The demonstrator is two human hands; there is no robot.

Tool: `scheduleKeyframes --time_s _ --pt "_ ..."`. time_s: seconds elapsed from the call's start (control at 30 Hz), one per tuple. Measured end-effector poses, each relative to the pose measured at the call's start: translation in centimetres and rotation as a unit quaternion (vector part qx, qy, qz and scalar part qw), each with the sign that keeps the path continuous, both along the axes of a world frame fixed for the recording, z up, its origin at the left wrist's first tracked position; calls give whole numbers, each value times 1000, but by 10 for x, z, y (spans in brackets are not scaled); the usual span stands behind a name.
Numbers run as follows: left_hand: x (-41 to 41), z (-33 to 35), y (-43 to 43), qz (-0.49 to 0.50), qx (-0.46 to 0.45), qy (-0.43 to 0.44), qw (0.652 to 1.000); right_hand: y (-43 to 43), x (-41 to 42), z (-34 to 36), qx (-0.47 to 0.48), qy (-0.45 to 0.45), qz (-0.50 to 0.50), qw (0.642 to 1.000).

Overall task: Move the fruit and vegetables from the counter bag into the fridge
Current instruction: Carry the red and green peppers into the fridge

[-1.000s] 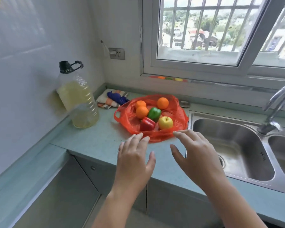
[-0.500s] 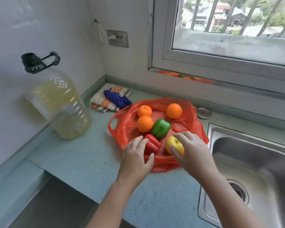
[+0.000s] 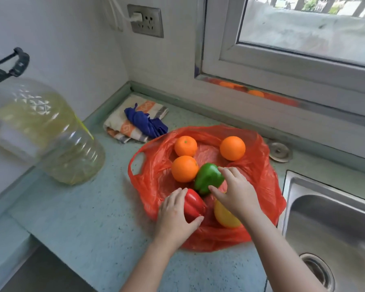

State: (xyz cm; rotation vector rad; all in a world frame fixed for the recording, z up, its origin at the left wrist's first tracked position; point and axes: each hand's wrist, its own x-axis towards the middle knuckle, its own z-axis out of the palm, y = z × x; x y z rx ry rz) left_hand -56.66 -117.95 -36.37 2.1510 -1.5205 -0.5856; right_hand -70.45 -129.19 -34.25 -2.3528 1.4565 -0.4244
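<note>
An orange plastic bag (image 3: 259, 165) lies spread open on the pale green counter (image 3: 82, 218). In it are three oranges (image 3: 232, 148) (image 3: 185, 145) (image 3: 184, 168), a green pepper (image 3: 207, 178), a red pepper (image 3: 193, 205) and a yellow apple (image 3: 226, 218). My left hand (image 3: 173, 216) wraps around the red pepper's left side. My right hand (image 3: 236, 192) has thumb and fingers on the green pepper and passes over the apple, partly hiding it.
A large oil jug (image 3: 44, 131) stands at the left by the wall. Folded cloths (image 3: 137, 121) lie behind the bag. A steel sink (image 3: 333, 228) is at the right, a metal plug lid (image 3: 279, 152) behind it. The counter edge drops off at the lower left.
My right hand moved from the yellow apple up onto the green pepper. My left hand closed further around the red pepper. The camera came closer and lower.
</note>
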Motion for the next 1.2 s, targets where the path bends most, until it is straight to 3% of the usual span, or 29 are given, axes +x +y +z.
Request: scheduleKeyframes --time_s 0.43,0.93,1.2 --pt "-2 -13 -10 21 13 40 999 -28 21 -20 63 23 12 998" --pt "9 -9 -5 7 36 -23 999 -27 35 -25 108 74 55 990" --pt "15 -8 -3 32 7 18 999 -28 37 -24 117 55 70 989"
